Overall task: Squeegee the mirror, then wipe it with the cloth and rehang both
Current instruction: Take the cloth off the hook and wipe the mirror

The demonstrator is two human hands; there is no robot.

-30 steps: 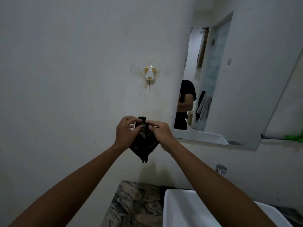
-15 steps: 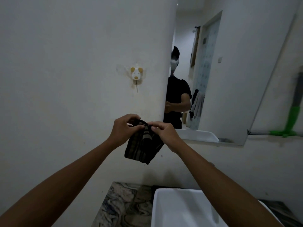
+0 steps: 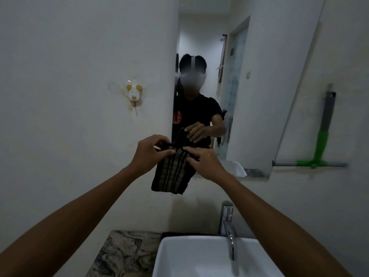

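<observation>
A dark striped cloth (image 3: 171, 172) hangs folded in front of the mirror's lower left corner. My left hand (image 3: 148, 151) and my right hand (image 3: 206, 161) both pinch its top edge. The mirror (image 3: 259, 76) is on the wall ahead and reflects a person holding the cloth. A green-and-grey squeegee (image 3: 321, 142) hangs on the wall right of the mirror, blade down. A small white-and-yellow animal-shaped hook (image 3: 134, 94) is stuck on the wall left of the mirror, with nothing on it.
A white basin (image 3: 179, 256) with a chrome tap (image 3: 228, 226) sits below my arms. A marbled counter (image 3: 123, 254) lies left of the basin. The white wall fills the left side.
My view has swung right and down, so the mirror and squeegee sit more central. Both hands kept their hold on the cloth, which now hangs flatter and more spread.
</observation>
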